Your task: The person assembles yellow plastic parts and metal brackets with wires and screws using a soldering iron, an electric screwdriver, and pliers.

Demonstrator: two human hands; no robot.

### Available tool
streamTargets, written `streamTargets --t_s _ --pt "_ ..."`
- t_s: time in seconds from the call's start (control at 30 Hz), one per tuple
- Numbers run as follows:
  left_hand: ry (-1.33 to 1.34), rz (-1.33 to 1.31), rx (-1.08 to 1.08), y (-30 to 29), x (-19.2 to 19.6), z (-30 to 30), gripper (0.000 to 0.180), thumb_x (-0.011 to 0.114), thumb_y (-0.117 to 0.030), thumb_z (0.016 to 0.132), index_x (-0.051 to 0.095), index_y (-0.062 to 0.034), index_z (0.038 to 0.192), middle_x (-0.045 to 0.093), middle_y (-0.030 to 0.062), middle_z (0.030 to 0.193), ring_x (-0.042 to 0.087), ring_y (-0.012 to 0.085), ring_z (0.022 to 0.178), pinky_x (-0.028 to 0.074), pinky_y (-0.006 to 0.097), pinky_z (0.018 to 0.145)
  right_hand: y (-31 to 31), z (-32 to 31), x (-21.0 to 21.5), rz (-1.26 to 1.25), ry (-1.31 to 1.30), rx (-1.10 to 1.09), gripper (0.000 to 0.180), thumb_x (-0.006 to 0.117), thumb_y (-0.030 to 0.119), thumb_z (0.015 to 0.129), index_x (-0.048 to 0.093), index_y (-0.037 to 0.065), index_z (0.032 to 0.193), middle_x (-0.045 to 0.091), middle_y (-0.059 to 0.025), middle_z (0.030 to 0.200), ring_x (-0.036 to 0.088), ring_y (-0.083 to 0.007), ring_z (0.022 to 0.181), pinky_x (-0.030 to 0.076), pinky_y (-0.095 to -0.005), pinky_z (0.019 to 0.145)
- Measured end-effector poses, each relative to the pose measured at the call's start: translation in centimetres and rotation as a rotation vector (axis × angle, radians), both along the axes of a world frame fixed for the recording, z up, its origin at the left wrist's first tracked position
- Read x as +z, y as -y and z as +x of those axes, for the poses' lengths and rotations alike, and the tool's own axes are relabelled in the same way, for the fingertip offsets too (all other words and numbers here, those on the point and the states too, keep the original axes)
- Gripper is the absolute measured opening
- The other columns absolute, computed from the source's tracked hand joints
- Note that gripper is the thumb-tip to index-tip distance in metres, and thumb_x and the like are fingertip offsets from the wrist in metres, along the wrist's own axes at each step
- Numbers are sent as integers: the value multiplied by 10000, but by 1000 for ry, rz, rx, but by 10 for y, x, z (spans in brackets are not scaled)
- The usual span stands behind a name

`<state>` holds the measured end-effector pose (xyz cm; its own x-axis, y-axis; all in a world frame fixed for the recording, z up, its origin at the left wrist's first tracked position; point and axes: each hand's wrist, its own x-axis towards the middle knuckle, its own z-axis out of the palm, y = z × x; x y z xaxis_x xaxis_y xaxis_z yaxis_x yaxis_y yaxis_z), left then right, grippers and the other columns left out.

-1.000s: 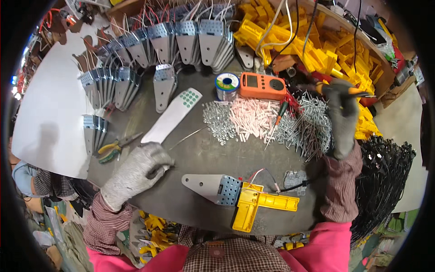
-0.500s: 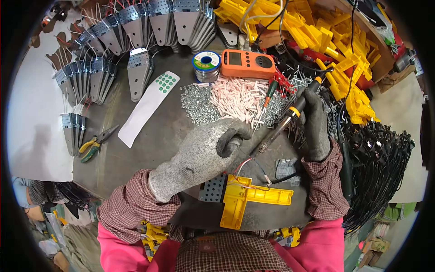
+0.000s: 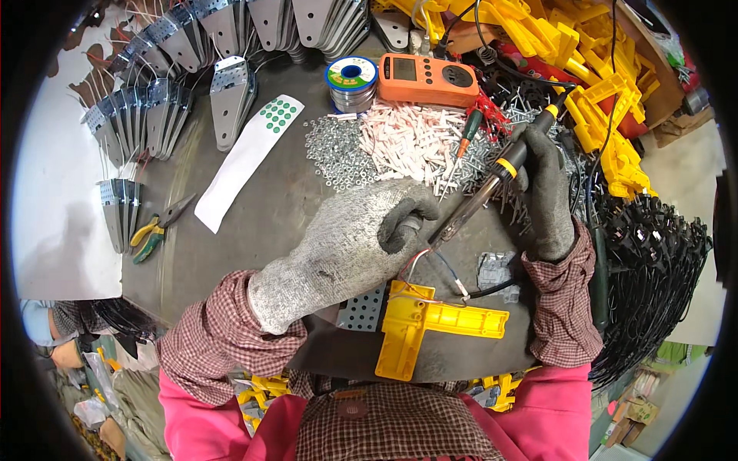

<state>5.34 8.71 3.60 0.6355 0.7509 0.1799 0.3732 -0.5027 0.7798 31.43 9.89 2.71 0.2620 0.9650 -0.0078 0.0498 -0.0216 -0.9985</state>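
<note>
Your right hand [image 3: 547, 188] has swung the soldering iron [image 3: 513, 156] in from the far right, which puts its tip beside the wires [image 3: 461, 287] above the yellow housing [image 3: 407, 326]; contact cannot be confirmed. The housing lies near the table's front edge. Your right fingers wrap the handle, barrel slanting down-left. Your left hand [image 3: 346, 242] now covers part of the perforated plate [image 3: 360, 312], fingers curled inward; whether they pinch anything cannot be told.
</note>
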Motion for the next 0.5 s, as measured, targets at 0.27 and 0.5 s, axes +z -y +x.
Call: streamTargets --t_s 0.27,0.5 --pt "-56 -61 -5 0 0 3 242 587 -10 867 649 -52 1097 664 126 991 671 251 893 531 336 798 -2 3 -3 -6 -2 4 326 448 345 1003 591 56 960 438 35 592 370 -61 509 281 -226 488" --pt "-78 -9 -13 0 -7 6 230 602 -33 876 645 -62 1100 654 122 978 660 282 868 524 359 765 0 0 0 -5 -49 7 314 460 338 1001 594 57 957 450 38 615 374 -57 514 284 -218 490"
